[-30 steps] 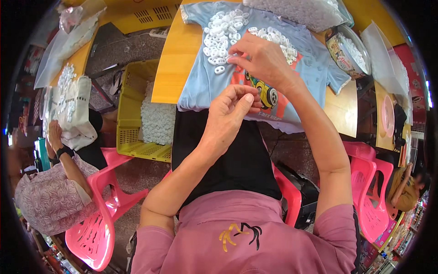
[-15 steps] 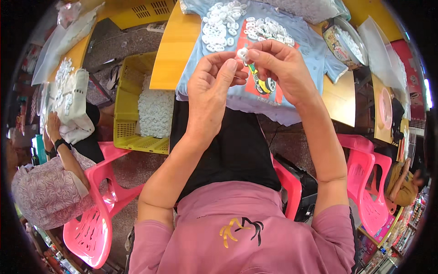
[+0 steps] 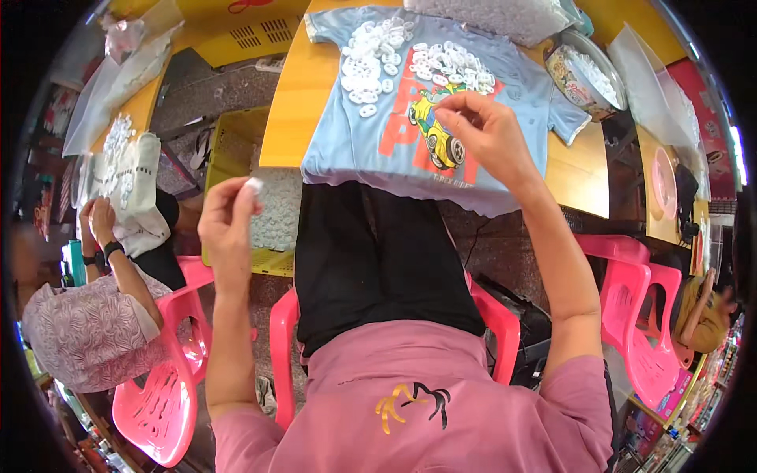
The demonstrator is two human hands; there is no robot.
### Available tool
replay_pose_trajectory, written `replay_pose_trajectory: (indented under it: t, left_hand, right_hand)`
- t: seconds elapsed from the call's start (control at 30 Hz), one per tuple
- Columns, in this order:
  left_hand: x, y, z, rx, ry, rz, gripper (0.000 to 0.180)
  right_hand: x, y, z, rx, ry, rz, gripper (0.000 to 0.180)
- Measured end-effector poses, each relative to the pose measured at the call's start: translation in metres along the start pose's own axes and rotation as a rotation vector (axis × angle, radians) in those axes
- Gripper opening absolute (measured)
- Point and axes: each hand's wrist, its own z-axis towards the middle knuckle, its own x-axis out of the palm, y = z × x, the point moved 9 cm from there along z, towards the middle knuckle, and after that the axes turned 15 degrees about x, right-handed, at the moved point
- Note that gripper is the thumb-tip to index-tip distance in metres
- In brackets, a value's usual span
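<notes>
My left hand (image 3: pixel 229 229) is over the yellow crate (image 3: pixel 229 158) to the left of my legs. Between its thumb and fingertips it pinches a small white plastic piece (image 3: pixel 254 185). Above the light-blue T-shirt (image 3: pixel 339 150) on the table, my right hand (image 3: pixel 490 135) has thumb and index finger drawn together. Whether anything is between those fingertips cannot be made out. Just beyond it lies a pile of small oval white plastic pieces with holes (image 3: pixel 449 65). A second pile of such pieces (image 3: pixel 367 67) lies to its left on the shirt. Many white pieces (image 3: pixel 276 209) fill the crate.
A round tin (image 3: pixel 587 75) of white parts and a clear bag of white parts (image 3: pixel 497 20) stand at the back right of the wooden table (image 3: pixel 288 118). Pink chairs (image 3: pixel 639 315) flank me. At the left, a co-worker (image 3: pixel 95 331) handles white pieces.
My hands were together over the shirt with a white piece between them. The left has moved down and left to the crate with a piece; the right stays over the shirt.
</notes>
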Motion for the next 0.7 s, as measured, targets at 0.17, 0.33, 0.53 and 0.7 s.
replay_pose_trajectory:
  t: [0.17,0.33,0.53,0.7]
  left_hand:
    - [-0.06,0.064,-0.008,0.096,0.039,0.367,0.021]
    - [-0.039,0.048,-0.02,0.142,0.135,0.555,0.026]
    - [0.011,0.013,-0.023,0.276,0.286,0.502,0.02]
    - [0.027,-0.002,-0.02,0.285,0.307,0.448,0.019]
  right_hand:
    - [-0.021,0.009,0.035,-0.126,-0.171,-0.299,0.017]
    - [-0.01,0.023,0.067,-0.304,-0.237,-0.497,0.018]
    - [0.025,0.03,0.091,-0.34,-0.232,-0.926,0.015]
    - [0.032,0.031,0.097,-0.329,-0.286,-1.072,0.014]
